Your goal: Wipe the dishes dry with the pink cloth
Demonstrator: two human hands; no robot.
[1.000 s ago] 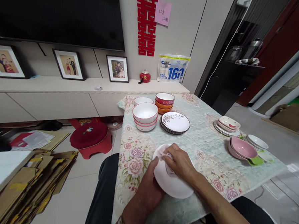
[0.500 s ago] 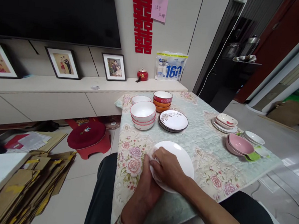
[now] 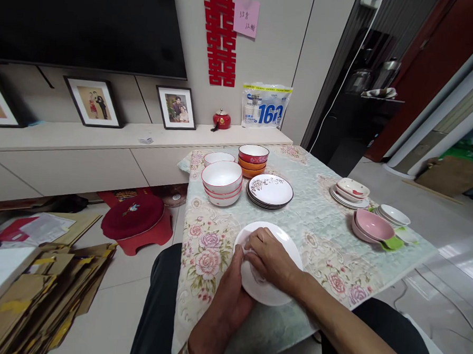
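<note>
A plain white plate (image 3: 287, 248) is tilted in front of me, just above the near part of the table. My left hand (image 3: 233, 290) grips its left rim, thumb on top and fingers underneath. Over the plate's face, my right hand (image 3: 274, 261) is closed with its fingers bent, pressing a thin whitish cloth or tissue (image 3: 258, 276) to the surface. Most of that cloth is hidden under the fingers. Beyond the plate lie a stack of dark-rimmed patterned plates (image 3: 271, 190) and a stack of white bowls with red rims (image 3: 222, 177).
Red and orange bowls (image 3: 253, 159) are stacked at the back. Toward the right edge stand pink bowls (image 3: 372, 226), small white bowls (image 3: 393, 214) and heart-patterned dishes (image 3: 352, 188). A red stool (image 3: 135, 219) and flattened cardboard (image 3: 56, 289) are on the floor to the left.
My right hand has moved the cloth from the plate's left rim inward onto its face. The left hand keeps its hold. The whole view has shifted slightly.
</note>
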